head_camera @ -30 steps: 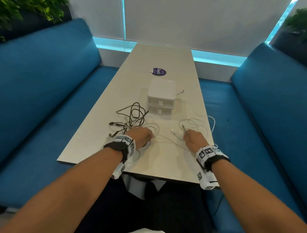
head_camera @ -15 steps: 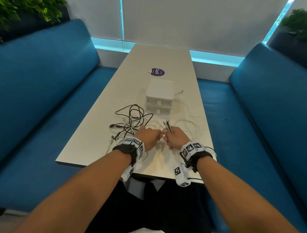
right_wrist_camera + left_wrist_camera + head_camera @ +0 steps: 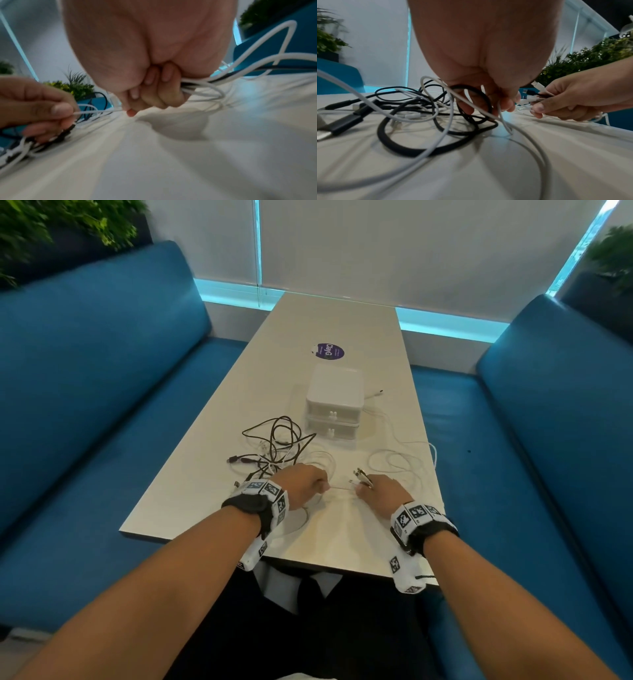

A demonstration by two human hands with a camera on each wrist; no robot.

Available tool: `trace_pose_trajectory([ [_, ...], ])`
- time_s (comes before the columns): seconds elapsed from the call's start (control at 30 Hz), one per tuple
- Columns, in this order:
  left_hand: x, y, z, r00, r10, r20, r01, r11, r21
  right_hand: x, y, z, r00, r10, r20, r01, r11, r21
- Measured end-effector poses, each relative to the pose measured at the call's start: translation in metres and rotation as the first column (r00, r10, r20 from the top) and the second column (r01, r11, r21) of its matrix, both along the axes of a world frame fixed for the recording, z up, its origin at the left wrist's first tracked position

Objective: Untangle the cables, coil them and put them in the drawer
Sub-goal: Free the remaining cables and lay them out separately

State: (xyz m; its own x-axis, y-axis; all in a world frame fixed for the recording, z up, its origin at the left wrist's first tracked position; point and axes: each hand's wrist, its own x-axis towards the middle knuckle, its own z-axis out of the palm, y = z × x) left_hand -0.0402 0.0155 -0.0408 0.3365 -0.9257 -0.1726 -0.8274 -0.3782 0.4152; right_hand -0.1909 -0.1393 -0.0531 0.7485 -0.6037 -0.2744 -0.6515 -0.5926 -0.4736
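Note:
A tangle of black cables [image 3: 277, 441] and white cables [image 3: 399, 460] lies on the pale table [image 3: 342, 316] in front of a small white two-drawer unit [image 3: 334, 402], both drawers closed. My left hand [image 3: 306, 486] pinches a thin white cable [image 3: 340, 488] beside the black tangle [image 3: 436, 121]. My right hand [image 3: 378, 491] grips a bunch of cable ends, plugs [image 3: 361, 475] sticking out forward. The thin white cable [image 3: 97, 111] runs taut between both hands. White loops [image 3: 205, 88] trail from my right fist.
Blue bench seats [image 3: 85, 405] line both sides of the table. A round purple sticker [image 3: 329, 351] lies beyond the drawer unit. A loose white plug end [image 3: 378, 392] rests right of the unit. Plants [image 3: 51, 224] stand behind the benches.
My right hand moved left to meet the left hand, then drew back right, stretching a thin white cable between them. The left hand stayed by the black tangle.

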Motion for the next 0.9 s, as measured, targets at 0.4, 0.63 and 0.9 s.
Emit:
trace_pose_trajectory([
  [0.4, -0.008, -0.011, -0.003, 0.972, -0.089, 0.219, 0.051, 0.984, 0.173, -0.019, -0.021, -0.004, 0.989, -0.131, -0.075, 0.095, 0.927, -0.364],
  [0.63, -0.017, -0.019, 0.001, 0.93, -0.106, 0.353, 0.044, 0.983, 0.178, -0.009, -0.002, 0.004, 0.984, -0.141, 0.108, 0.168, 0.936, -0.308],
  [0.9, -0.028, -0.023, 0.002, 0.96, -0.045, 0.276, 0.022, 0.996, 0.084, 0.013, 0.03, 0.009, 0.972, 0.042, 0.233, -0.059, 0.996, 0.067],
])
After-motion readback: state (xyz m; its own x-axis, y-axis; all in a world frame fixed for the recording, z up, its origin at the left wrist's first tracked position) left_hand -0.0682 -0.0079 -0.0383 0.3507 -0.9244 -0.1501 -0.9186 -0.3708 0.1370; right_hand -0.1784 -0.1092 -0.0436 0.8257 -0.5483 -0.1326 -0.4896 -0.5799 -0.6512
